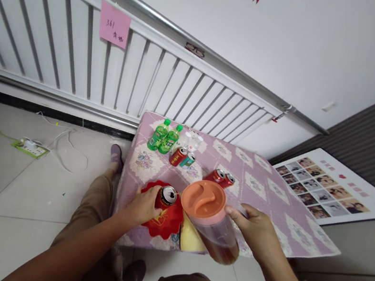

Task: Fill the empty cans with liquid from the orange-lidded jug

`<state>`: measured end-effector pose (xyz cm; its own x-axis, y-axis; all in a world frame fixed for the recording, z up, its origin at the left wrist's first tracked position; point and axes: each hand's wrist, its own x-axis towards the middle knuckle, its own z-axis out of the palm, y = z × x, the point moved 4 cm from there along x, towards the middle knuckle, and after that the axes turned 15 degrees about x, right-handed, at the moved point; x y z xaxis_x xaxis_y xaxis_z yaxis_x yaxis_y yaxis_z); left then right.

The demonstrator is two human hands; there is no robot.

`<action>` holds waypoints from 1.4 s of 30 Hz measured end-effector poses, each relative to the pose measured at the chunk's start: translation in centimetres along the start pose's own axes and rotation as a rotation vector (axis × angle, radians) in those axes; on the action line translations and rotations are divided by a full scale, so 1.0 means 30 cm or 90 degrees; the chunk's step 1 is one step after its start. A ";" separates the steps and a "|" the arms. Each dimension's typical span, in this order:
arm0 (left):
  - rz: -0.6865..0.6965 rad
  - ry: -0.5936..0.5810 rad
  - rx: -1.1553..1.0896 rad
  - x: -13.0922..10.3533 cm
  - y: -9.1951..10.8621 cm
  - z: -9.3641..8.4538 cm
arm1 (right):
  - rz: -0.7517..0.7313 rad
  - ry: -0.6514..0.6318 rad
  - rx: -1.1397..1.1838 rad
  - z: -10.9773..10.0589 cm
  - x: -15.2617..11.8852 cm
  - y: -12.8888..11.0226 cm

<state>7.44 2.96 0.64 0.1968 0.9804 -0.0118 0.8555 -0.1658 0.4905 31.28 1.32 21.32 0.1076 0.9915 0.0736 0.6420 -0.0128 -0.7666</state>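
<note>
My left hand (pixel 146 207) is wrapped round an opened red and black drink can (pixel 167 197), which is over a red scalloped tray (pixel 164 226). By its handle, my right hand (pixel 254 230) holds a clear pitcher (pixel 218 240) with an orange lid (pixel 204 199). Brown liquid lies in the pitcher's lower part, and the pitcher leans with its lid toward the can. Whether the can rests on the tray or is lifted I cannot tell. A yellow cloth-like piece (pixel 191 237) shows partly behind the pitcher.
On the flowered tablecloth (pixel 242 157) stand two green bottles (pixel 164 137), a red-brown can (pixel 178 157), a teal can (pixel 188 160), clear bottles (pixel 192 141) and two red cans (pixel 222 178). A white radiator (pixel 131 67) runs behind. A power strip (pixel 30 147) with cables lies on the floor.
</note>
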 end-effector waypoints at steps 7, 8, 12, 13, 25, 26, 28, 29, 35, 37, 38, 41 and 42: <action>0.001 -0.005 -0.010 -0.002 0.001 -0.002 | -0.022 -0.007 0.011 0.009 0.002 -0.009; 0.000 -0.006 -0.010 -0.002 0.001 -0.003 | -0.019 -0.007 0.010 0.010 0.002 -0.010; 0.003 -0.005 -0.013 -0.004 0.002 -0.007 | -0.008 -0.004 0.005 0.010 0.003 -0.019; 0.003 -0.004 -0.016 -0.005 0.002 -0.007 | -0.015 -0.006 0.005 0.010 0.003 -0.023; 0.009 0.012 -0.026 -0.005 -0.006 0.008 | -0.027 -0.002 -0.032 0.005 0.003 -0.041; 0.009 0.013 -0.027 -0.005 -0.007 0.008 | -0.026 -0.005 -0.033 0.005 0.004 -0.040; 0.009 0.014 -0.028 -0.005 -0.007 0.009 | -0.028 -0.008 -0.031 0.005 0.005 -0.038; 0.010 0.015 -0.028 -0.004 -0.007 0.009 | -0.029 -0.005 -0.031 0.004 0.005 -0.037; 0.009 0.018 -0.024 -0.002 -0.008 0.013 | -0.026 -0.009 -0.019 0.005 0.003 -0.032; 0.008 0.013 -0.020 -0.002 -0.008 0.011 | -0.025 -0.011 -0.015 0.005 0.002 -0.032; 0.006 0.011 -0.019 -0.003 -0.007 0.010 | -0.026 -0.012 -0.014 0.005 0.002 -0.032; 0.005 0.006 -0.016 -0.002 -0.006 0.007 | -0.031 -0.011 -0.020 0.004 0.005 -0.030; 0.005 0.005 -0.015 -0.002 -0.006 0.007 | -0.030 -0.008 -0.023 0.003 0.006 -0.029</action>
<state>7.38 2.91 0.36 0.1990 0.9800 -0.0011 0.8424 -0.1705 0.5113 30.69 1.53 21.93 0.0681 0.9926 0.1009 0.6731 0.0289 -0.7390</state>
